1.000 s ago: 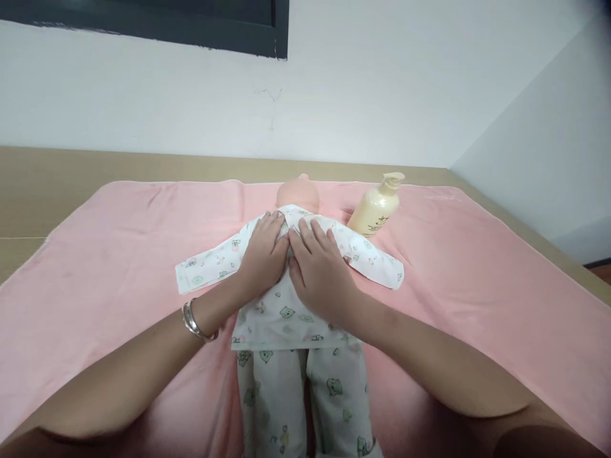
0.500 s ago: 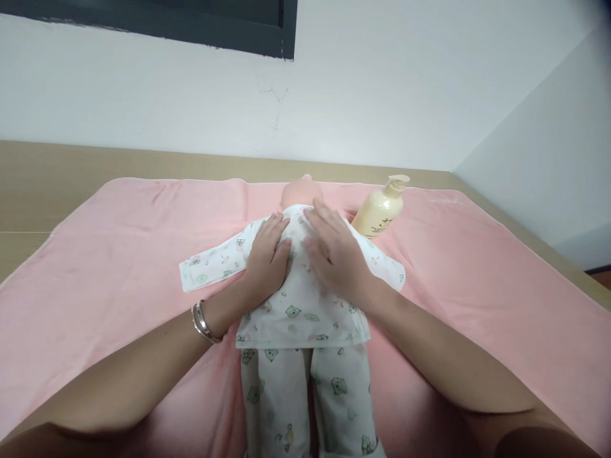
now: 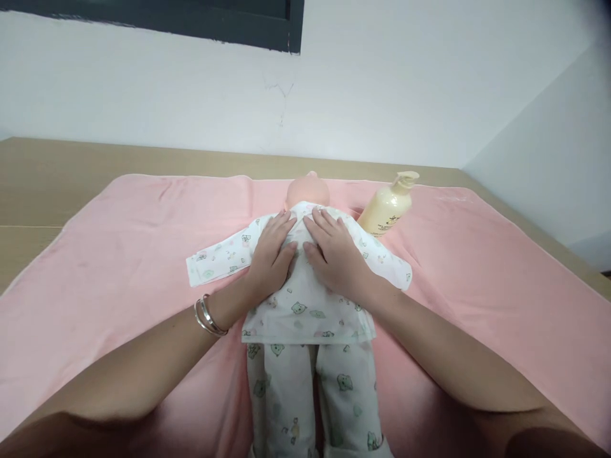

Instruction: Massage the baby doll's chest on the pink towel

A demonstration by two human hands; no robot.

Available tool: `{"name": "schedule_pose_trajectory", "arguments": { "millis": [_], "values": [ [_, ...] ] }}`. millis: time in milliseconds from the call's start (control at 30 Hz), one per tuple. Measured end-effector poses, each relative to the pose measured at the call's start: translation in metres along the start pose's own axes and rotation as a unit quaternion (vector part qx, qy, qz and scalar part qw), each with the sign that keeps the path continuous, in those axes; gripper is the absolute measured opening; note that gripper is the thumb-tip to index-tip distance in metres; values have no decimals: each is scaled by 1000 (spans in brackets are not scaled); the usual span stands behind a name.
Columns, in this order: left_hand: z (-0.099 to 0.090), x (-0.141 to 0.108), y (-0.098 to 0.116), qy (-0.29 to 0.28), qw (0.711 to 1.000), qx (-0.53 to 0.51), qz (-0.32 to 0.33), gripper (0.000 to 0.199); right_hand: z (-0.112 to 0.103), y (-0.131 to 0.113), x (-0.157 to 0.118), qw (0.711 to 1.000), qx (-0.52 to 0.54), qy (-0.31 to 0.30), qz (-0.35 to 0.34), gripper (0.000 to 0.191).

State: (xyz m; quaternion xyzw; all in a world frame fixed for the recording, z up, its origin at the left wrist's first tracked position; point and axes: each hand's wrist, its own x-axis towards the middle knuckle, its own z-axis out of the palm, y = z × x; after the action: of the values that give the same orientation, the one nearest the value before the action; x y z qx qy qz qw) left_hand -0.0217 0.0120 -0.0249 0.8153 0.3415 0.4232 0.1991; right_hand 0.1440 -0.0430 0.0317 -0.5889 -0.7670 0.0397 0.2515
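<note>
A baby doll (image 3: 309, 189) lies on a pink towel (image 3: 119, 254), its head toward the wall. It wears a white printed shirt (image 3: 305, 305) with sleeves spread sideways and matching trousers (image 3: 305, 394). My left hand (image 3: 272, 257), with metal bangles on the wrist, lies flat on the left half of the doll's chest, fingers apart. Beside it my right hand (image 3: 338, 254) rests flat on the right half of the chest, fingers spread. Neither hand holds anything; both press on the shirt.
A cream pump bottle (image 3: 389, 207) lies tilted on the towel just right of the doll's head. The towel covers a wooden surface (image 3: 48, 165) that ends at a white wall. A dark window frame (image 3: 191, 22) runs above.
My right hand slid from the chest's middle out to its right half and then drew back slightly toward the left hand. The left hand stayed on the chest.
</note>
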Motion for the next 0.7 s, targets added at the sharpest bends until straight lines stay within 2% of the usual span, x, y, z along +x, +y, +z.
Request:
{"name": "schedule_pose_trajectory", "arguments": {
  "millis": [100, 267, 333, 433, 500, 600, 700],
  "values": [
    [-2, -1, -3, -3, 999, -11, 30, 49, -3, 0, 1, 1000, 16, -12, 13, 56],
    [-5, -1, -3, -13, 998, -37, 54, 53, -11, 1, -1, 997, 32, 73, -6, 54],
    [-5, -1, -3, -16, 998, -38, 53, 53, -7, 1, -1, 998, 23, 53, -5, 54],
    [-4, 0, -4, -14, 998, -29, 53, 50, 0, 1, 0, 1000, -6, -16, -9, 54],
    [-3, 0, -5, -12, 999, -19, 49, 49, -2, 0, 2, 999, -12, -43, -14, 54],
    [-4, 3, -1, -17, 999, 5, 27, 47, -22, -1, 5, 1000, 4, -19, -7, 52],
    [-7, 11, 9, -23, 999, 32, -11, 46, -54, 2, 6, 998, 12, 61, 20, 51]
  ]
}}
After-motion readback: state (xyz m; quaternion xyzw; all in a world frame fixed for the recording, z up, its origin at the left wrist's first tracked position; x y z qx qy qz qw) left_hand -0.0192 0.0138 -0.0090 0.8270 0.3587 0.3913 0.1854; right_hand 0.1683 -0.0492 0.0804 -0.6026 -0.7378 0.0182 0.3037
